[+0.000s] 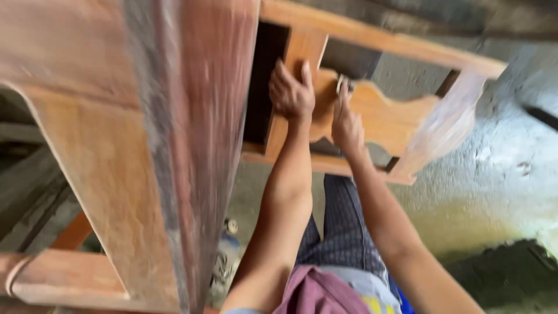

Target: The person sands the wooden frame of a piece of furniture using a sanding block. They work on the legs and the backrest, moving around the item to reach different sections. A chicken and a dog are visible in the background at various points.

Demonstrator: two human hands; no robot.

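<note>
A reddish-brown wooden furniture frame (383, 40) is seen from above, its top rail running from upper centre towards the right edge. The left hand (292, 93) is laid flat against an upright slat (302, 52) of the frame, fingers (305, 72) extended and spread, with nothing enclosed. The right hand (347, 125) is pressed against a scalloped wooden panel (395, 119), whose long axis runs left to right between the uprights. A small pale object (341, 86) is pinched at the right fingertips; what it is cannot be told. A large blurred wooden post (197, 145) fills the left foreground. A small container (231, 227) stands on the concrete floor (500, 174) below; its contents cannot be told.
</note>
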